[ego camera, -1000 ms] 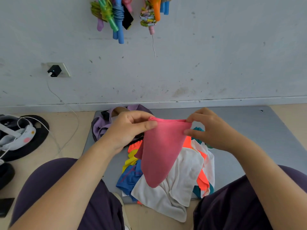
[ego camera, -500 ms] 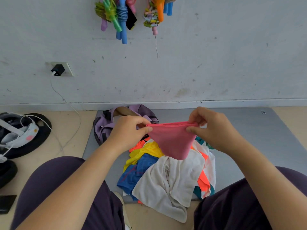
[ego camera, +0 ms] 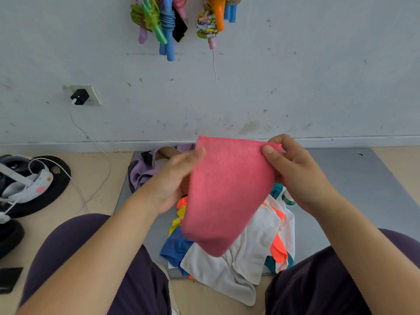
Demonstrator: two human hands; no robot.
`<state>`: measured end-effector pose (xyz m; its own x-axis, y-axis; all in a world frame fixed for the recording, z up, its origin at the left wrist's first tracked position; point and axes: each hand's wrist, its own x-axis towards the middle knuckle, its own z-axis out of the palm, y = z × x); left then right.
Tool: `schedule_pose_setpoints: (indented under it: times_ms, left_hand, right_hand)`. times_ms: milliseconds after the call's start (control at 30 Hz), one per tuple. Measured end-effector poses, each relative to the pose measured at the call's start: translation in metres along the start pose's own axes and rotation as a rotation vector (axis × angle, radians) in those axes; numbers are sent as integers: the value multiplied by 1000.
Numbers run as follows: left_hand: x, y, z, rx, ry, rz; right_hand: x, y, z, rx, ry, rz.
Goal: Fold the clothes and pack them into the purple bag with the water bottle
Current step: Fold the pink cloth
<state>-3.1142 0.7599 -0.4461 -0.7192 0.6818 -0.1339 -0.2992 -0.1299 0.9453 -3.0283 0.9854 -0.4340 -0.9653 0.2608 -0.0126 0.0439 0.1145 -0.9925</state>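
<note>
A pink cloth (ego camera: 225,196) hangs in the air in front of me, folded over. My right hand (ego camera: 293,171) pinches its top right corner between thumb and fingers. My left hand (ego camera: 175,178) holds its left edge, fingers behind the fabric and partly hidden. Below lies a heap of clothes (ego camera: 247,253) in white, orange, blue, yellow and teal on a grey mat (ego camera: 354,185). The purple bag (ego camera: 145,171) lies open at the mat's far left corner. A green bottle cap (ego camera: 288,198) peeks out by the heap, under my right wrist.
The wall rises just behind the mat, with coloured jump ropes (ego camera: 163,21) hanging on it and a charger in a socket (ego camera: 79,96). A white cable runs down to a headset (ego camera: 27,183) on a black round stand at the left. My knees flank the heap.
The pink cloth was bunched up short between both hands half a second ago; now it is raised higher and spread longer, hanging over the heap. My left hand has shifted behind its left edge.
</note>
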Motion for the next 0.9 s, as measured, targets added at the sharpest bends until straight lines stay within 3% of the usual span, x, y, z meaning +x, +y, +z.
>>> schedule_pose_setpoints:
  times_ms: [33, 100, 167, 233, 300, 467, 633, 800, 900]
  left_hand:
    - [-2, -3, 2, 62, -61, -50]
    - [-2, -8, 5, 130, -25, -91]
    - [2, -11, 6, 73, 58, -80]
    - [5, -9, 3, -42, 85, -54]
    - [6, -7, -1, -84, 97, -41]
    - [7, -7, 1, 247, 238, -58]
    - [4, -7, 3, 86, 64, -46]
    - [6, -10, 5, 78, 188, 30]
    - [8, -9, 3, 175, 318, 82]
  right_hand:
    - [0, 1, 0, 12, 45, 1]
    - [1, 2, 1, 134, 73, 41]
    - [2, 3, 2, 256, -42, 121]
    - [0, 4, 3, 230, -225, 197]
    - [-2, 6, 3, 166, -300, 219]
    - [-1, 7, 5, 184, -129, 137]
    - [0, 8, 6, 125, -13, 121]
    - [-1, 9, 9, 146, -210, 140]
    - [-1, 10, 12, 103, -80, 101]
